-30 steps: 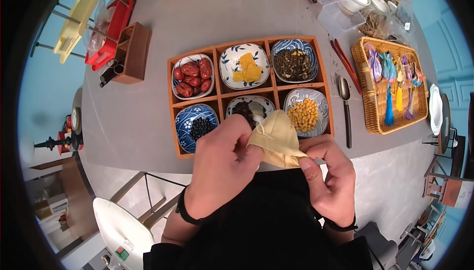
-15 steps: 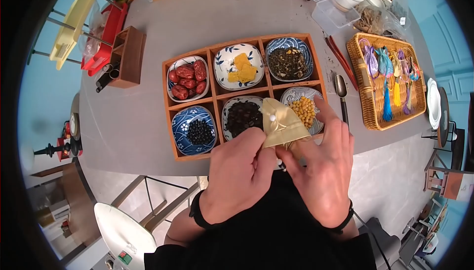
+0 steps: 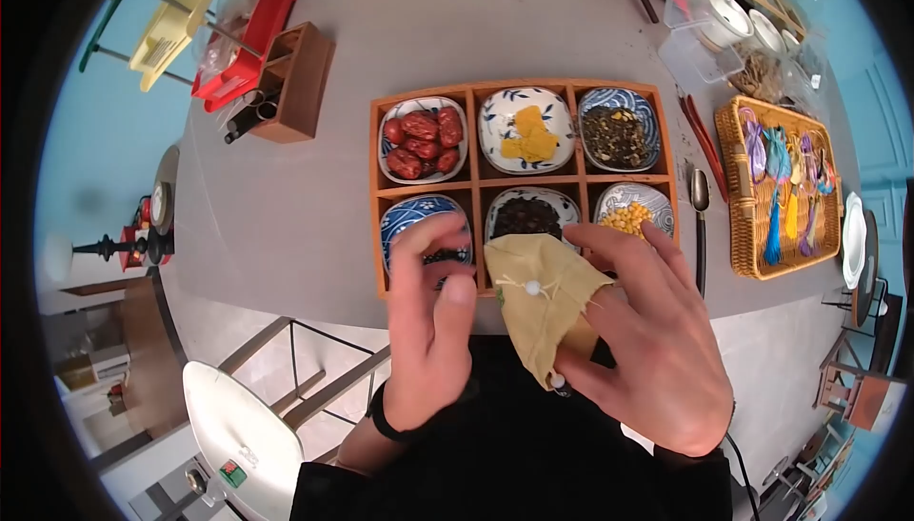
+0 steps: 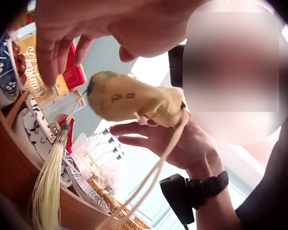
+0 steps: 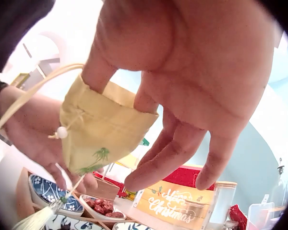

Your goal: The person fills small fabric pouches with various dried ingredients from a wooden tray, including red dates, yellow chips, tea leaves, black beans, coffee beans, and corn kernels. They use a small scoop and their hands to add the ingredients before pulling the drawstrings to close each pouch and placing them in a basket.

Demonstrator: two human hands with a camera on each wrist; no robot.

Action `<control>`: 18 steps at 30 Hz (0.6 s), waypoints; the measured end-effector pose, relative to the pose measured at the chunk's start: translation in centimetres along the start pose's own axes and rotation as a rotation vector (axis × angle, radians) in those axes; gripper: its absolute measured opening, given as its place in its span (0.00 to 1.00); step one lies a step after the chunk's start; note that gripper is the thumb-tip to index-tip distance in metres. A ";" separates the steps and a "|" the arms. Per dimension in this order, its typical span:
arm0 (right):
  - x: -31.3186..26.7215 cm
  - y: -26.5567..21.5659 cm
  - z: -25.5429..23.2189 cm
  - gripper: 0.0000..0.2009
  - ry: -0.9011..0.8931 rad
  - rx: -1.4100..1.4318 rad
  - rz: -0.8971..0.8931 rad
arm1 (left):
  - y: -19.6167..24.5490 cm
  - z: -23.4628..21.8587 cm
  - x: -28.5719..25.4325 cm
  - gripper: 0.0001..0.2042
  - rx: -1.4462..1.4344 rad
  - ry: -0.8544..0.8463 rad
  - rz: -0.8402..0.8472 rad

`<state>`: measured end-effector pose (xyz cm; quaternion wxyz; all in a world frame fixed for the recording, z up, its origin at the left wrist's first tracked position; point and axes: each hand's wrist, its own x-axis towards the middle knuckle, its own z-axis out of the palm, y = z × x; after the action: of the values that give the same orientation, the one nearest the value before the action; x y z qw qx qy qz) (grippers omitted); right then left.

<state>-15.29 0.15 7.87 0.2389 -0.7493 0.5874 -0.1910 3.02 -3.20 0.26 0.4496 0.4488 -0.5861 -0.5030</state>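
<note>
A pale yellow cloth drawstring pouch (image 3: pixel 533 307) hangs over the near edge of the wooden box. My right hand (image 3: pixel 662 364) carries it, with the thumb and a finger spread inside its mouth, as the right wrist view shows. A white bead (image 5: pixel 62 132) sits on its cord, a green leaf pattern marks the cloth, and a pale tassel (image 5: pixel 41 215) dangles from its tip. My left hand (image 3: pixel 428 330) is apart from the pouch, at its left, fingers loosely bent and holding nothing. What lies inside the pouch is hidden.
The six-compartment box (image 3: pixel 474 130) holds patterned dishes of red dates (image 3: pixel 419 145), yellow pieces, dried leaves, black beans, dark pieces and yellow kernels. To its right lie a spoon (image 3: pixel 700 192), red sticks and a wicker tray (image 3: pixel 738 226) of tasseled pouches. A wooden holder (image 3: pixel 309 83) stands back left.
My left hand has let go of the pouch and moved left. The right hand's fingers have gone into the mouth, and the pouch has swung down with its mouth towards the right. The head view has shifted.
</note>
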 end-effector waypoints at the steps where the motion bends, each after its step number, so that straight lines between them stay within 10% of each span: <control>1: 0.2 0.0 0.1 0.19 -0.003 0.001 -0.010 | -0.3 -0.4 0.1 0.15 -0.036 0.000 -0.051; 5: 1.3 1.2 1.6 0.18 -0.008 0.141 -0.039 | -2.8 -2.6 0.0 0.20 -0.440 -0.248 -0.570; 18: 3.9 0.3 5.3 0.18 0.076 0.117 -0.124 | -1.2 -2.5 1.7 0.27 -0.410 -0.110 -0.643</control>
<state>-11.63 -3.02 3.42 0.2474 -0.7612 0.5365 -0.2675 5.19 -5.40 -0.56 0.3173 0.4828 -0.3258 -0.7484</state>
